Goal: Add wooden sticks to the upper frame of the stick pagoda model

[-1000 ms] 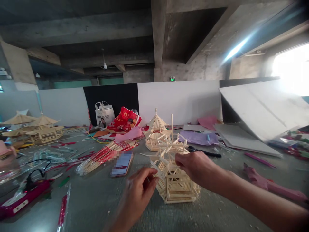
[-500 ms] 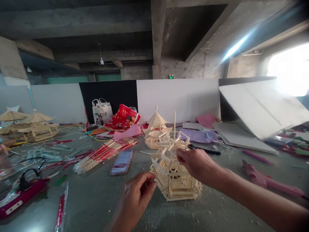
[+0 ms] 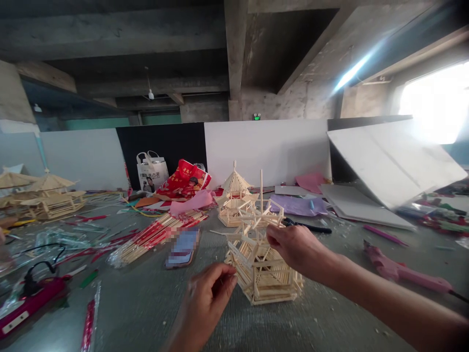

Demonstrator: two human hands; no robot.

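Observation:
A pavilion model [image 3: 274, 281] of thin wooden sticks stands in front of me, with an open slatted base and a tall stick rising from its upper frame. My right hand [image 3: 291, 244] is closed at the right side of that upper frame, its fingertips against the sticks and partly hidden. Low on the left, my left hand [image 3: 210, 293] makes a pinch close beside the model's edge. Whatever lies between its thumb and forefinger is too small to make out. Directly behind stands a second stick pavilion [image 3: 236, 183] with a pointed roof.
Left of the model lie a phone [image 3: 182, 248] and a bundle of wooden sticks [image 3: 146, 239] in plastic. A pink glue gun [image 3: 406, 269] and black-handled pliers [image 3: 311, 227] lie to the right. A magenta power strip [image 3: 32, 303] sits at the near left. More stick pavilions [image 3: 53, 195] stand farther left.
The whole view has shifted slightly, so the table's things sit a little farther left. Both hands keep nearly the same pose at the model.

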